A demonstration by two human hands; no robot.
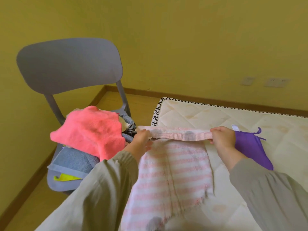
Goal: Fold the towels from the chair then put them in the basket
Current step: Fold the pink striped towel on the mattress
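Striped towel (175, 164), pink and white, is lying lengthwise on the near left part of the mattress (216, 114), and its far hem is being held up and stretched straight across between both hands. The left hand (141, 140) is pinching the hem's left end between thumb and fingers, just off the mattress's far left corner. The right hand (223, 137) is gripping the hem's right end with its fingers curled round the band, over the mattress's middle. Both arms are wearing loose grey-beige sleeves (103, 189) and are reaching in from the mattress's near side.

A purple cloth (250, 147) is lying on the mattress, just right of the right hand and partly hidden behind it.

Left of the mattress, a grey chair (66, 64) is standing with its back towards the yellow wall (183, 39). Its seat is carrying a loose heap: a coral towel (90, 130) is sitting on top, a blue-grey towel (73, 160) is lying under it, a yellow cloth (66, 177) is poking out at the seat's front edge, and a dark striped cloth (131, 126) is showing on the side nearest the mattress. The chair is standing on a wooden floor (41, 197). Beyond the mattress's far edge, wall sockets (276, 81) are sitting low on the wall.
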